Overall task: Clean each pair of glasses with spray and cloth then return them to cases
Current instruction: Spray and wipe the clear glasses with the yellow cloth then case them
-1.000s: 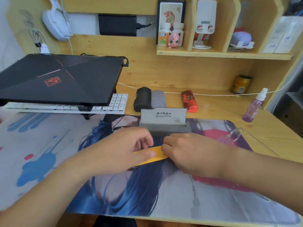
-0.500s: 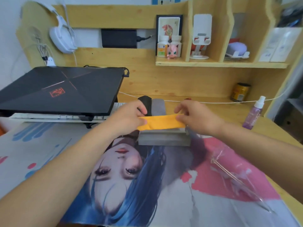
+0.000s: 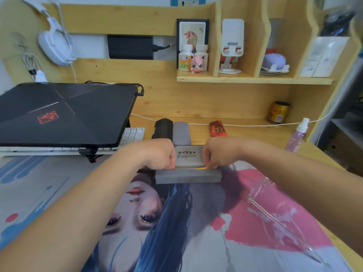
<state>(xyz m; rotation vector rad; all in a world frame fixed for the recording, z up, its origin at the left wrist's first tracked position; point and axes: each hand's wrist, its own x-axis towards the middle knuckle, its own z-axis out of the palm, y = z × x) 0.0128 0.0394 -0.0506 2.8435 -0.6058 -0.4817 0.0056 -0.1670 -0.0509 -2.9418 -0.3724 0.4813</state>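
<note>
An open grey glasses case (image 3: 187,176) lies on the desk mat, its lid (image 3: 189,157) standing up with printed text. My left hand (image 3: 160,154) and my right hand (image 3: 218,153) are at the case's two ends, fingers pinched on a folded yellow cloth (image 3: 198,168). Only a thin yellow strip shows inside the case. Clear-framed glasses (image 3: 275,211) lie on the mat at the right. A purple spray bottle (image 3: 296,135) stands far right. Behind the case sit a black case (image 3: 163,128), a grey case (image 3: 181,132) and a red case (image 3: 217,128).
A closed black laptop (image 3: 64,112) on a stand covers a white keyboard (image 3: 133,134) at the left. A gold can (image 3: 279,112) stands at the back right. A white cable (image 3: 245,125) runs along the desk's back. Shelves with small items hang above.
Both hands lifted the yellow cloth from the mat, carried it over the grey case, and lowered it into the case. The view has tilted up.
</note>
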